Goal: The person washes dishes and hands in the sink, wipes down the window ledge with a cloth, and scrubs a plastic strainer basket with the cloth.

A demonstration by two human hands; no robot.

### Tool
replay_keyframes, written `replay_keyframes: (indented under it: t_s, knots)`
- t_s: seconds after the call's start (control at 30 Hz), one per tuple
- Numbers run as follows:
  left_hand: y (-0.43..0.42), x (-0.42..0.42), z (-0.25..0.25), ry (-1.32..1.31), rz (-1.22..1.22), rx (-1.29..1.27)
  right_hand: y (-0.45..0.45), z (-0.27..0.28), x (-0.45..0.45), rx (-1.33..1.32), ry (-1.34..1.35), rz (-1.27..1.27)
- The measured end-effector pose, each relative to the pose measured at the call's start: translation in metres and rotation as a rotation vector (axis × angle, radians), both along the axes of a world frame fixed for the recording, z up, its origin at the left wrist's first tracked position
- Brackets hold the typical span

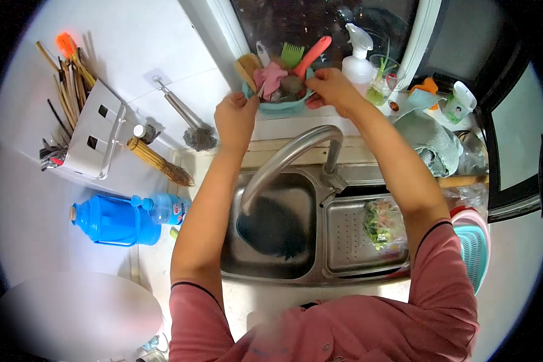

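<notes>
A light teal basket (283, 108) sits on the window sill behind the sink. It holds a pink cloth (270, 79), a red-handled brush (314, 55), a green comb-like brush (292, 55) and a tan brush at its left. My left hand (236, 111) is closed at the basket's left rim, fingertips pinched together. At the right rim my right hand (330, 90) grips the basket's edge between thumb and fingers. Both arms reach over the sink, one on each side of the curved faucet (292, 154).
A white spray bottle (358, 60) and a glass with green stalks (380, 84) stand right of the basket. The sink (271, 226) has a drain tray (350, 235) with bagged vegetables. At left are a blue thermos (111, 220) and a wall rack (93, 136).
</notes>
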State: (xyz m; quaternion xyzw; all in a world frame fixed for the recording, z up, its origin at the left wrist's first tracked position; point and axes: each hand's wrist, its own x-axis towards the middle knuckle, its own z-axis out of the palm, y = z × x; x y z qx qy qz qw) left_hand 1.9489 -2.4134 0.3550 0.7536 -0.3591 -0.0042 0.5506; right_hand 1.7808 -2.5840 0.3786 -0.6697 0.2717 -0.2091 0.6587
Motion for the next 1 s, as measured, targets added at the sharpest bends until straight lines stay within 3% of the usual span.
replay_keyframes:
  t_s: [0.1, 0.2, 0.3, 0.4, 0.6, 0.73, 0.9, 1.0]
  knots:
    - [0.016, -0.023, 0.053, 0.126, -0.062, -0.163, 0.012, 0.057, -0.02, -0.23, 0.014, 0.006]
    - [0.037, -0.034, 0.106, 0.13, -0.066, -0.243, 0.03, 0.104, -0.027, -0.641, -0.002, -0.063]
    - [0.074, -0.067, 0.159, 0.177, -0.011, -0.372, 0.077, 0.161, -0.048, -0.579, 0.036, -0.019]
    - [0.134, -0.092, 0.179, 0.097, 0.062, -0.325, 0.118, 0.173, -0.053, -0.261, -0.289, 0.175]
    - [0.289, -0.166, 0.112, -0.267, 0.382, -0.309, 0.241, 0.1, -0.054, -0.089, -0.325, 0.303]
    - [0.411, -0.233, 0.032, -0.466, 0.541, -0.094, 0.343, -0.004, -0.069, 0.158, -0.176, 0.509]
    - [0.539, -0.308, -0.047, -0.283, 0.692, 0.282, 0.47, -0.111, -0.089, 0.204, 0.045, 0.804]
    - [0.592, -0.331, -0.102, -0.133, 0.837, 0.363, 0.54, -0.147, -0.089, 0.286, 0.212, 0.865]
